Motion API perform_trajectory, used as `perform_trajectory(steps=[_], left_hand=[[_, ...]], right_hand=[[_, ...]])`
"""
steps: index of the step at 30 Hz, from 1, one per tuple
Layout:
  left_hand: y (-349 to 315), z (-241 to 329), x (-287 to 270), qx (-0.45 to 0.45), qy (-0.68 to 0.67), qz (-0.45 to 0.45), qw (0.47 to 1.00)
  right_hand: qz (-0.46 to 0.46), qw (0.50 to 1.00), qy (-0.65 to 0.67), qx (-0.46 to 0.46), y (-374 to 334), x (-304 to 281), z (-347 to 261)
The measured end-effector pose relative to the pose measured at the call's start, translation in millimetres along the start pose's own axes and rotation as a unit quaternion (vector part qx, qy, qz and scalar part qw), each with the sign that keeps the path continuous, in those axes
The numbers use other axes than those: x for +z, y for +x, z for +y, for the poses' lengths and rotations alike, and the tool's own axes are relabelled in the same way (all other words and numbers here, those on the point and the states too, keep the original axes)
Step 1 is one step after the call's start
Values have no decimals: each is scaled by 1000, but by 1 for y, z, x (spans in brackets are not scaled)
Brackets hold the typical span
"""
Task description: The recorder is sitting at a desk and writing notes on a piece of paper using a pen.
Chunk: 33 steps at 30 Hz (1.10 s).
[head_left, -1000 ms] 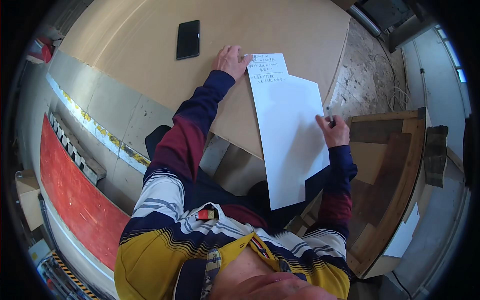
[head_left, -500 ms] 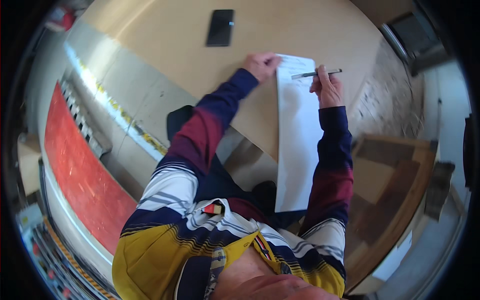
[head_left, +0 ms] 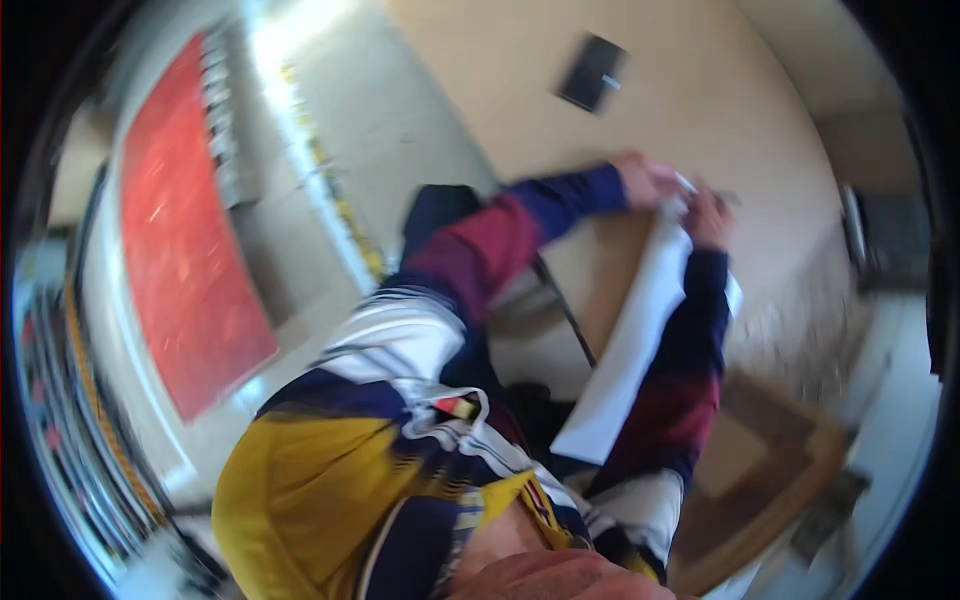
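A long white sheet of paper slants over the edge of the brown-topped table, its lower end near my lap. My right hand is closed beside the sheet's upper end. A thin pen appears at its fingertips, pale at one end and smeared by motion. Close by on the left, my left hand reaches to the pen's pale end and the top of the paper. Blur hides how its fingers are set. My right forearm covers part of the sheet.
A black phone lies farther back on the table. On the left are a red panel and a floor strip with yellow marks. A brown wooden frame stands at the lower right.
The view has swung, so the table and phone sit farther right. My hands have come together near the paper's top. The sheet, flat and upright before, now slants and looks bent.
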<state>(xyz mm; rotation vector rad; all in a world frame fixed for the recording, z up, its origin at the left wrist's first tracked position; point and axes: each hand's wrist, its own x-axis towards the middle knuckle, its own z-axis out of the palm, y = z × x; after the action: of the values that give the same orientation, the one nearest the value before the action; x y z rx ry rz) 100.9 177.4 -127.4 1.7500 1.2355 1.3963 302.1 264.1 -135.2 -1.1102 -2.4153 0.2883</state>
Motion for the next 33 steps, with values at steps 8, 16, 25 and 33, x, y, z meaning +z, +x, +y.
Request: perform_trajectory(steps=[8,16,25,33], left_hand=[[-14,10,-15,-63,18,-17,998],[-19,20,-15,-40,106,-12,994],[-9,15,-20,-95,-71,12,993],[-22,21,-16,-73,178,32,981]], right_hand=[[49,757,535,373,2,-41,-96],[-16,772,498,394,-1,-40,-106],[190,690,671,194,-29,-197,30],[231,732,564,304,-86,-137,-82]])
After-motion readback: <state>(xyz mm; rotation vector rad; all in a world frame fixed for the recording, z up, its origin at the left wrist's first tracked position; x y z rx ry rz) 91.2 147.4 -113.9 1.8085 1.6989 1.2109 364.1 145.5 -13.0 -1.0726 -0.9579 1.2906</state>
